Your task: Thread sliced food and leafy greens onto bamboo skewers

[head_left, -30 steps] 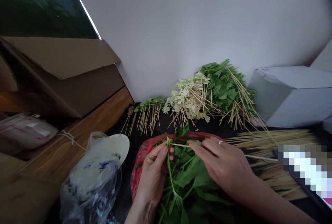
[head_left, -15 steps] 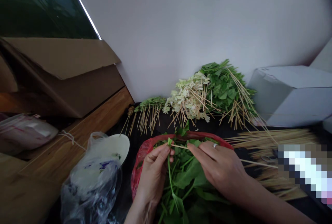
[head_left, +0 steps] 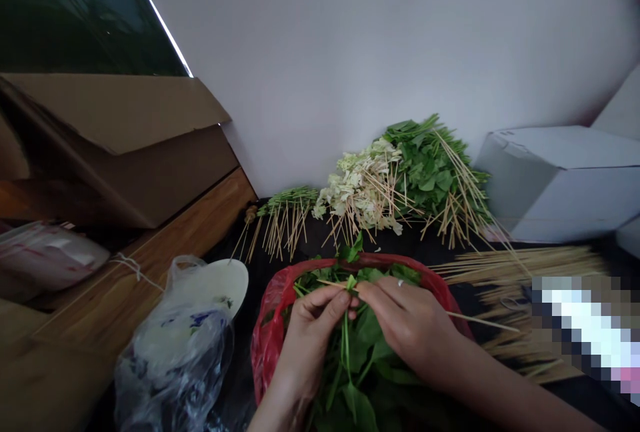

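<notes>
My left hand (head_left: 320, 322) pinches the stem of a leafy green (head_left: 346, 335) whose leaves hang downward. A thin wooden skewer (head_left: 483, 321) passes through the top of that green, its pointed tip showing left of the stem. My right hand (head_left: 413, 315), with a ring on one finger, is closed on the skewer, its fingertips close to the left ones. Both hands are above a red plastic bag (head_left: 273, 299) filled with loose leafy greens (head_left: 370, 339). Part of the skewer is hidden under my right hand.
Skewered greens (head_left: 423, 169), skewered pale cabbage (head_left: 360, 185) and skewered green stems (head_left: 287, 202) lie along the wall. Bare skewers (head_left: 525, 265) are spread at the right. A plate (head_left: 235, 285) and clear plastic bag (head_left: 175, 365) are at left, near a cardboard box (head_left: 165, 179). A white box (head_left: 565, 179) stands right.
The skewer has slid left through the green, so its tip now sticks out beyond the stem. My hands have come closer together, the left one moving right.
</notes>
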Available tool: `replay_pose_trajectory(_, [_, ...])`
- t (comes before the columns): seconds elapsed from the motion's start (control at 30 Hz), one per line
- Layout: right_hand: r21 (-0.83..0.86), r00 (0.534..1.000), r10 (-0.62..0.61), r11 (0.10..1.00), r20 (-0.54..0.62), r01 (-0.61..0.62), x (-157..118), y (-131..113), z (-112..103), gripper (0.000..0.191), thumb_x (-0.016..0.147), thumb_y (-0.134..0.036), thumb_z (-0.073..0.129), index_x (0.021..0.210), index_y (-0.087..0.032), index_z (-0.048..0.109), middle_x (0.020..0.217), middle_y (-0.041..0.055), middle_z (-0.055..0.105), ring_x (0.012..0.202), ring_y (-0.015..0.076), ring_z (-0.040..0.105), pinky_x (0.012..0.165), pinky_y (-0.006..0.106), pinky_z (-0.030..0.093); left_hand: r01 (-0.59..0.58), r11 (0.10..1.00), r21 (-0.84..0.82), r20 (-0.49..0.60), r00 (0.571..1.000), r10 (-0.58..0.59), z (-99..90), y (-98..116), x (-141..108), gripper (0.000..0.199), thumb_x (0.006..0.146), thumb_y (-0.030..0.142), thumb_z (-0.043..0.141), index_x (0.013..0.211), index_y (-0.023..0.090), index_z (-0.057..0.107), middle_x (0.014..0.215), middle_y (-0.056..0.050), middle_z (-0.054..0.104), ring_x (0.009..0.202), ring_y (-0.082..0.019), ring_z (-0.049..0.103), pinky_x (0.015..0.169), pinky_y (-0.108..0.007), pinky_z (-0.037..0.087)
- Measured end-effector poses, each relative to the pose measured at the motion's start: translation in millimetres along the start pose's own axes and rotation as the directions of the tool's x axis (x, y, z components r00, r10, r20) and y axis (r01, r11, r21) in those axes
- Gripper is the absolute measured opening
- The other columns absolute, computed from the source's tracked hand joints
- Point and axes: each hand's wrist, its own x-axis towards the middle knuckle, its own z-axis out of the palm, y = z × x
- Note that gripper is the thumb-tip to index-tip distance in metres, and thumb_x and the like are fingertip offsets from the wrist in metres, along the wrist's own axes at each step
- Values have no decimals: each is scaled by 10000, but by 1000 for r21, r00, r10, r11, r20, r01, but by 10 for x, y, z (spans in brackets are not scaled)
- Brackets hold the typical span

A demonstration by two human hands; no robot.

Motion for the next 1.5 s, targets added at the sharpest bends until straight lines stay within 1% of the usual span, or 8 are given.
replay_pose_trajectory(0.17, [153,977,178,975,-116,-160,91,316,-192,232,991,-99,438,1072,-166,645,892,60,703,783,167,673,705,282,517,-82,982,170,32,996,78,-116,238,-27,400,831,477,751,1130,215,790,1022,-117,780,895,-246,696,783,-312,530])
replay_pose_trajectory(0.4, [296,822,484,866,-299,-402,123,707,-461,159,1016,-236,472,942,-217,612,802,21,665,733,165,647,672,284,504,-280,686,672,209,960,187,-380,363,-50,133,864,266,694,881,248,824,873,-78,785,838,-246,694,799,-323,500])
replay_pose_trajectory(0.53, [344,847,484,851,-218,-398,130,678,-441,184,1030,-294,456,974,-222,616,834,31,656,784,188,651,666,302,486,-305,431,849,264,952,154,-428,248,-38,132,842,204,666,795,242,783,770,-49,725,743,-219,653,699,-300,447])
replay_pose_trajectory(0.7, [290,891,385,905,-241,-313,136,626,-376,151,1022,-223,464,967,-218,605,870,28,662,811,177,637,738,313,475,-188,213,959,174,981,83,-413,205,-83,70,737,217,741,675,224,710,738,-33,686,715,-222,617,643,-300,368])
replay_pose_trajectory(1.1, [285,913,357,912,-198,-295,125,581,-358,153,1020,-204,458,974,-214,604,879,28,653,820,177,606,750,323,461,-155,113,981,156,988,-2,-372,167,-51,97,758,189,649,724,221,735,781,-48,703,753,-234,642,664,-301,358])
replay_pose_trajectory(1.23, [266,920,344,919,-186,-290,127,571,-348,160,1020,-209,451,972,-212,604,876,31,655,810,180,612,743,318,462,-180,244,953,171,983,59,-388,165,1,99,751,190,663,677,213,723,670,-13,655,644,-187,588,605,-277,338])
replay_pose_trajectory(1.37, [281,928,338,916,-157,-286,130,546,-344,174,1027,-208,440,974,-210,606,876,32,648,815,179,596,734,316,449,-202,601,774,59,967,249,-420,266,25,146,820,327,706,755,197,716,537,36,552,502,-135,487,512,-248,324])
replay_pose_trajectory(1.5, [342,941,320,901,-111,-266,132,497,-337,176,1031,-178,437,984,-203,605,865,19,605,797,151,555,720,290,425,-252,885,392,-10,961,277,-356,377,-56,163,886,369,703,907,208,711,658,9,690,576,-127,603,557,-212,434])
